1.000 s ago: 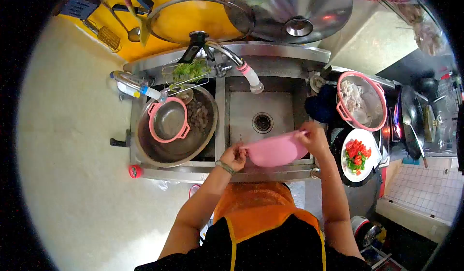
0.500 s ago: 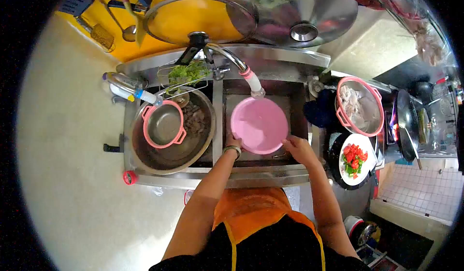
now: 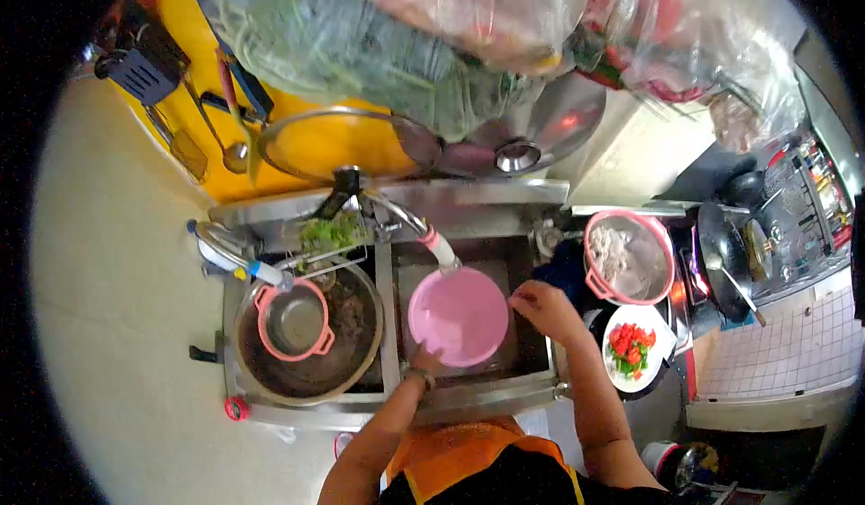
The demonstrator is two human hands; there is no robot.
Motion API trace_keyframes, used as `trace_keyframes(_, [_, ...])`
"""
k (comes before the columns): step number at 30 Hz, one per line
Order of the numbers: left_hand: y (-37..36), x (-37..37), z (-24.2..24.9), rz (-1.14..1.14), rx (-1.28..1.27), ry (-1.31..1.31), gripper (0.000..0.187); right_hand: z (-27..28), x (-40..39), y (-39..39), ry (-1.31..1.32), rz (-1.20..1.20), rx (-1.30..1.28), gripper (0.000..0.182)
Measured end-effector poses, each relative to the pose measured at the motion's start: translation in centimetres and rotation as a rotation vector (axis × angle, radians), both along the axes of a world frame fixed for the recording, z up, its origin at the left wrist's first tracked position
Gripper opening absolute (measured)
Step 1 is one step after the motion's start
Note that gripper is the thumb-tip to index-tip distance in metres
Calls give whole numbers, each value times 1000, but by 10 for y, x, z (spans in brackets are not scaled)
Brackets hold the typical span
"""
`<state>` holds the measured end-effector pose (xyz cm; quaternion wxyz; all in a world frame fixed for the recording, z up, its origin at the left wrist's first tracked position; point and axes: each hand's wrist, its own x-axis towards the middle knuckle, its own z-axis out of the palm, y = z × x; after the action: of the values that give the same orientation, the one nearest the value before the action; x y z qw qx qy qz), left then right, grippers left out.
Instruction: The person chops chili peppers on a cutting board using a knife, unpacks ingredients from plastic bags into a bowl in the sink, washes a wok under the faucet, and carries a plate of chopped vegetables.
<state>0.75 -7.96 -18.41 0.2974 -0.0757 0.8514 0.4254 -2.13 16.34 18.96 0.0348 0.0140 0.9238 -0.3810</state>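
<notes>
A pink plastic basin [image 3: 464,316] sits in the right sink bowl under the faucet spout [image 3: 441,251]. My left hand [image 3: 426,361] grips its near-left rim, with fingers reaching over the inside. Just right of the basin, apart from its rim, is my right hand [image 3: 548,311]. Its fingers are drawn together in a pinch; whatever is at the tips is too small to name. In the left sink bowl, a large metal basin [image 3: 248,365] holds a small pink-rimmed strainer [image 3: 295,357] and dark pieces beside it.
Leafy greens [image 3: 333,236] lie on a wire rack behind the metal basin. To the right are a pink-rimmed colander [image 3: 662,257] of pale food, a white plate [image 3: 622,381] of chopped red and green vegetables, and a wok [image 3: 721,244] on the stove. Plastic bags [image 3: 360,54] hang overhead.
My right hand has let go of the basin's right rim and moved up and away. My left hand stays at the basin, fingers now inside the rim. The view has tilted upward.
</notes>
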Motion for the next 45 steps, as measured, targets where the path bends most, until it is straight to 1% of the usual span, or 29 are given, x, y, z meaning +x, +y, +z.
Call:
trace_keyframes(1, [-5, 8, 61, -100, -72, 178, 78, 22, -3, 0, 10, -66, -74, 20])
trace_keyframes(2, [-9, 9, 90, -84, -37, 312, 76, 41, -9, 2, 24, -132, -147, 19])
trace_keyframes(4, [-15, 23, 128, -50, 36, 557, 73, 62, -24, 14, 187, -165, -190, 19])
trace_keyframes(5, [-16, 25, 161, 59, 304, 259, 64, 99, -24, 3, 209, -188, -93, 20])
trace_keyframes(6, [-22, 22, 156, -116, 189, 453, 58, 90, -33, 11, 264, -176, -274, 22])
trace_keyframes(7, [-29, 22, 143, -297, 85, 624, 52, 103, -37, 6, 229, -217, -245, 21])
trace_keyframes(8, [-31, 26, 133, -341, 20, 942, 40, 91, -36, 13, 201, -154, -341, 20])
trace_keyframes(9, [-32, 23, 183, -246, 171, 655, 36, 70, -34, 17, 145, -100, -232, 19])
trace_keyframes(10, [-33, 20, 233, -103, 288, 387, 33, 45, -27, 16, 25, 29, 29, 19])
trace_keyframes(11, [-41, 24, 206, -98, 345, 481, 31, 9, -17, 13, -86, 171, 286, 20])
trace_keyframes(12, [-34, 41, 198, -65, 341, 457, 28, -74, -7, 24, -158, 458, 563, 23])
trace_keyframes(13, [-35, 45, 209, -45, 335, 459, 26, -114, 6, 13, -370, 772, 880, 21])
trace_keyframes(14, [-37, 40, 227, -8, 330, 467, 24, -167, 26, 16, -425, 510, 567, 22])
trace_keyframes(15, [-39, 39, 236, 11, 355, 396, 19, -177, 30, 2, -632, 376, 584, 23])
trace_keyframes(16, [-41, 43, 240, 3, 344, 392, 19, -198, 32, -2, -748, 346, 603, 22])
trace_keyframes(20, [-53, 49, 236, 38, 314, 345, 19, -258, 20, -3, -1002, 486, 708, 20])
trace_keyframes(23, [-58, 56, 238, 71, 310, 369, 18, -282, 14, -7, -1094, 557, 749, 18])
trace_keyframes(28, [-63, 61, 235, 26, 308, 466, 20, -285, 16, -7, -1160, 646, 799, 16])
trace_keyframes(30, [-60, 59, 232, 57, 341, 371, 19, -273, 14, -3, -1154, 672, 787, 16])
trace_keyframes(32, [-52, 52, 239, 41, 340, 248, 19, -251, 8, 3, -1119, 683, 736, 15])
trace_keyframes(35, [-26, 43, 226, -78, 378, 253, 21, -205, -2, 6, -965, 533, 442, 15])
trace_keyframes(36, [-11, 39, 219, -125, 402, 256, 22, -182, 3, 3, -856, 272, 89, 15])
trace_keyframes(37, [8, 35, 215, -96, 411, 207, 25, -155, 19, -2, -713, 16, -254, 15])
trace_keyframes(38, [24, 28, 216, -132, 410, 332, 25, -135, 32, -7, -542, -236, -591, 15])
trace_keyframes(40, [53, 19, 226, -216, 400, 571, 26, -115, 51, -11, -446, -308, -713, 20])
trace_keyframes(41, [64, 19, 237, -197, 468, 489, 26, -108, 61, -12, -454, -355, -788, 21])
trace_keyframes(42, [71, 18, 245, -241, 428, 467, 25, -111, 73, -6, -455, -323, -843, 22])
trace_keyframes(44, [82, 16, 252, -334, 348, 418, 23, -104, 90, -5, -404, -430, -986, 18])
trace_keyframes(45, [86, 17, 246, -387, 353, 434, 20, -105, 99, 2, -413, -445, -789, 20])
